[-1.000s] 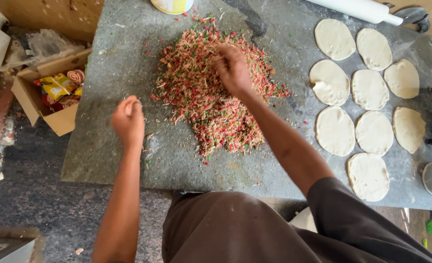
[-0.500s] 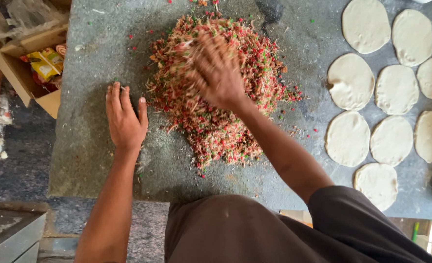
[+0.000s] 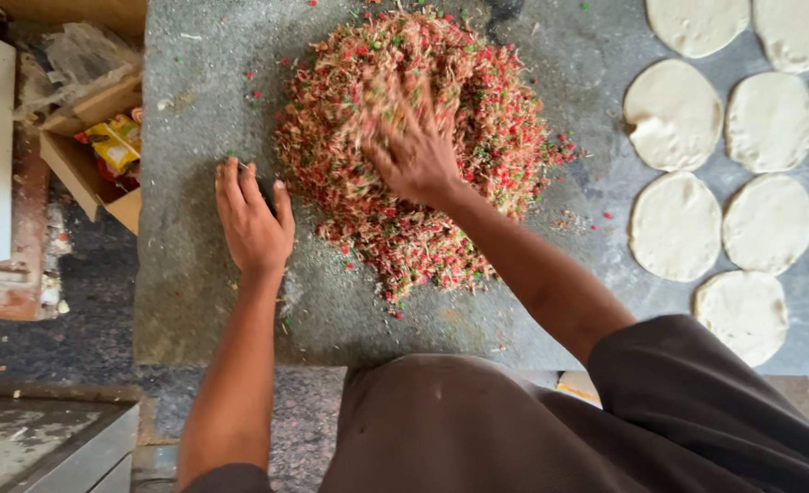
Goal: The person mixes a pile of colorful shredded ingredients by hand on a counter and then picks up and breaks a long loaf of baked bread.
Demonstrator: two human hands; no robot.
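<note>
Head view shows our left hand (image 3: 254,224), fisted a second ago, now flat and empty on the grey stone slab (image 3: 194,301). Our right hand (image 3: 414,151), open-fingered, keeps raking the red-green shredded mound (image 3: 478,91) mid-slab, so mixing continues.

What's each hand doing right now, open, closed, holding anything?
Left hand: open, flat on the stone slab, holding nothing.
Right hand: fingers spread in the shredded mix, blurred; any grip cannot be told.

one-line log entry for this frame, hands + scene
left hand: flat on stone slab | right hand: in shredded mix pile, blurred | dough discs: right of pile
</note>
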